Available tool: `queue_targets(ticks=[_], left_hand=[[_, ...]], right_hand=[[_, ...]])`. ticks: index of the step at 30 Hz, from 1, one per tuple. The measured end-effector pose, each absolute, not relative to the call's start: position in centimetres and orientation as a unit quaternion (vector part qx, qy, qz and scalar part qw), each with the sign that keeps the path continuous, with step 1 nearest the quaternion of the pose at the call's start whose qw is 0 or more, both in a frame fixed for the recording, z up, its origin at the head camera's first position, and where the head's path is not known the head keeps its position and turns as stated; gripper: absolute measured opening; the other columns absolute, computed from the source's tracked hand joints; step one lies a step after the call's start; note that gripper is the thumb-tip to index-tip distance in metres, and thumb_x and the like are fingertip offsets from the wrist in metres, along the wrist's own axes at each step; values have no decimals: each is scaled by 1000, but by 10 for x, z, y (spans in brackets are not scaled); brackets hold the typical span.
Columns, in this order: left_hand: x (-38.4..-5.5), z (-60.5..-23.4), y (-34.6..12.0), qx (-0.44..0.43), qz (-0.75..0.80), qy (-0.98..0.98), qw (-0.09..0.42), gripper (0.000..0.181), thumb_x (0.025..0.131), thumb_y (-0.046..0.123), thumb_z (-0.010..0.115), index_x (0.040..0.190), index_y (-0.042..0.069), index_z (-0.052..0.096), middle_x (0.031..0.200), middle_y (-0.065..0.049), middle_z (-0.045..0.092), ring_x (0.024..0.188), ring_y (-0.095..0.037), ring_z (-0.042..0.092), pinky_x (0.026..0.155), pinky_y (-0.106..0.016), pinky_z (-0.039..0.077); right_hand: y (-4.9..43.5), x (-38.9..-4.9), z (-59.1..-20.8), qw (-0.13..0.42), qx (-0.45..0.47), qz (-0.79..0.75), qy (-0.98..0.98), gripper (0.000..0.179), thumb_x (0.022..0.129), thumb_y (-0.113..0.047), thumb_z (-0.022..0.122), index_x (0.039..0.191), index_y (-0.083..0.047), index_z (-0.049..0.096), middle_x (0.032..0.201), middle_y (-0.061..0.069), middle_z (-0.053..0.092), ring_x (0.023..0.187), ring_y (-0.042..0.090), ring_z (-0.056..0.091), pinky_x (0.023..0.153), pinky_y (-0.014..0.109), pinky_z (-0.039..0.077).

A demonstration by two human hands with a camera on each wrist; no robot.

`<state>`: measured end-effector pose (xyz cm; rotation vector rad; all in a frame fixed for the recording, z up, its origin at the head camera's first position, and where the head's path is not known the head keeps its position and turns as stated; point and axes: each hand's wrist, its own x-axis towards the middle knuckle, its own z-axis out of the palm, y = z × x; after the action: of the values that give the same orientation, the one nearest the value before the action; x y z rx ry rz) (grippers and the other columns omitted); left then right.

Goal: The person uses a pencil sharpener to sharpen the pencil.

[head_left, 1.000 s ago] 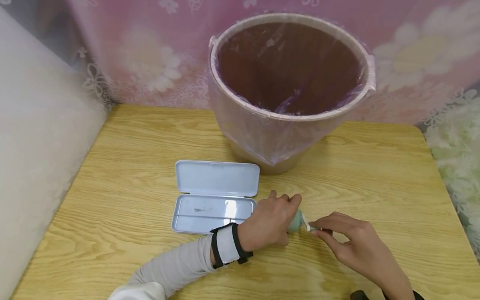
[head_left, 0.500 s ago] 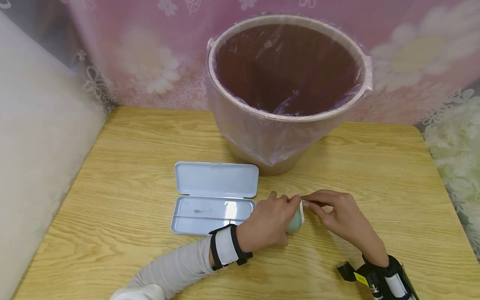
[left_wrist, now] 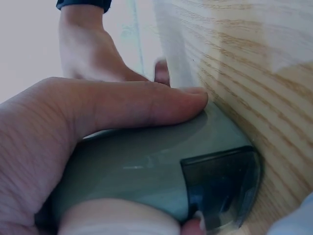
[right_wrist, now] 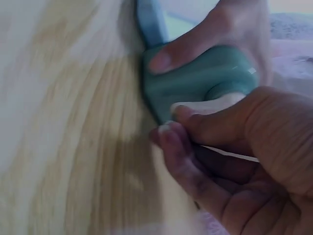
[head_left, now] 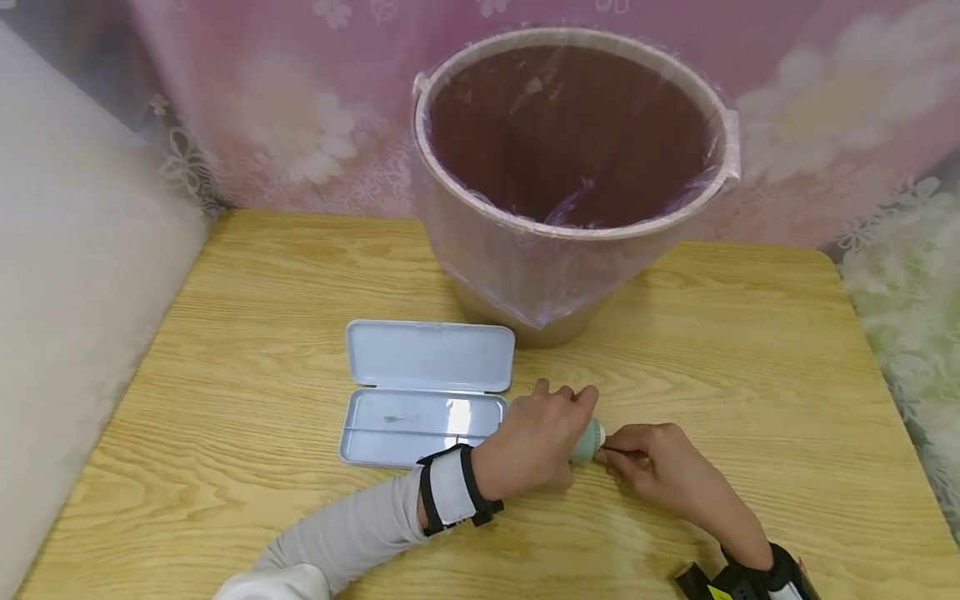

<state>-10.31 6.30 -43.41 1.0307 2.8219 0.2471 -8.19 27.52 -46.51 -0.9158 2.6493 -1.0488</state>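
Work on the green crank sharpener (head_left: 584, 444) looks partway through rather than finished. Its casing sits at the near side of the table (head_left: 262, 383), right of the open blue case (head_left: 431, 358), with the lined bin (head_left: 555, 315) beyond. The left hand (head_left: 534, 437) wraps its casing and the right hand (head_left: 667, 467) pinches the white crank arm (right_wrist: 215, 104), so bracing and taking hold are done; releasing either is not. How much cranking is left cannot be judged, since whatever the sharpener contains is out of sight. The left hand covers most of the casing from above, and the right fingers hide the crank's end. The dark see-through compartment (left_wrist: 220, 181) is too murky to read, and a pale rounded part (left_wrist: 120, 216) below is cut off and unclear.
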Motion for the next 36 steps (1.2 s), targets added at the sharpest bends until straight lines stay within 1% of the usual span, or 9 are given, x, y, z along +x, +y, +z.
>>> queue_targets(ticks=[4, 6, 13, 18, 22, 26, 29, 32, 36], left_hand=[[-103, -433, 66, 339, 72, 935, 76, 56, 66, 31, 88, 103, 14, 49, 82, 2, 60, 75, -20, 60, 48, -25, 47], [-103, -432, 66, 339, 70, 935, 79, 55, 66, 30, 88, 103, 14, 49, 81, 3, 60, 74, -20, 60, 47, -24, 46], [-104, -433, 64, 348, 80, 931, 71, 52, 69, 28, 86, 104, 13, 50, 80, 2, 59, 74, -21, 60, 49, -24, 45], [-103, -435, 61, 359, 80, 928, 58, 54, 68, 30, 86, 104, 13, 51, 80, 2, 60, 71, -19, 58, 49, -24, 46], [-103, -435, 62, 364, 79, 926, 59, 53, 68, 30, 86, 106, 13, 52, 81, 2, 61, 73, -18, 59, 54, -25, 49], [-104, -434, 62, 363, 68, 927, 61, 54, 68, 30, 86, 107, 13, 52, 81, 2, 62, 75, -18, 60, 57, -26, 50], [-104, -434, 62, 361, 69, 928, 58, 55, 68, 28, 86, 109, 12, 53, 83, 2, 63, 76, -19, 61, 57, -26, 51], [-103, -434, 62, 358, 73, 929, 52, 57, 67, 29, 86, 111, 12, 53, 85, 1, 65, 77, -20, 62, 56, -26, 52], [-103, -434, 61, 357, 80, 930, 47, 55, 67, 29, 86, 107, 13, 53, 84, 1, 64, 76, -20, 62, 54, -25, 50]], right_hand=[[276, -69, -455, 89, -318, -352, 876, 13, 92, -6, 72, 97, -16, 79, 77, -14, 69, 66, -9, 57, 56, 16, 48], [277, -63, -448, 80, -321, -349, 877, 14, 91, -7, 73, 100, -16, 79, 81, -13, 71, 70, -9, 59, 58, 14, 48], [273, -54, -420, -3, -319, -351, 880, 30, 83, 4, 77, 104, -16, 76, 90, -11, 74, 76, -2, 65, 62, 9, 48], [270, -63, -413, -65, -323, -325, 887, 37, 79, 9, 78, 108, -13, 76, 96, -5, 76, 80, 7, 72, 67, 9, 50], [270, -74, -417, -97, -315, -306, 893, 36, 78, 9, 78, 108, -11, 76, 98, 0, 77, 77, 9, 72, 63, 10, 50], [270, -88, -426, -79, -295, -310, 901, 31, 84, 8, 74, 108, -10, 76, 98, 2, 77, 73, 6, 69, 58, 11, 48], [270, -99, -436, -56, -283, -306, 907, 28, 86, 8, 72, 109, -8, 77, 96, 2, 77, 71, 4, 66, 58, 15, 49], [270, -105, -447, -13, -273, -303, 913, 23, 90, 5, 70, 109, -6, 77, 90, 1, 76, 69, 4, 64, 58, 20, 50], [270, -102, -458, 52, -260, -298, 917, 18, 94, 0, 68, 107, -6, 78, 79, -8, 70, 66, -2, 61, 58, 21, 49]])
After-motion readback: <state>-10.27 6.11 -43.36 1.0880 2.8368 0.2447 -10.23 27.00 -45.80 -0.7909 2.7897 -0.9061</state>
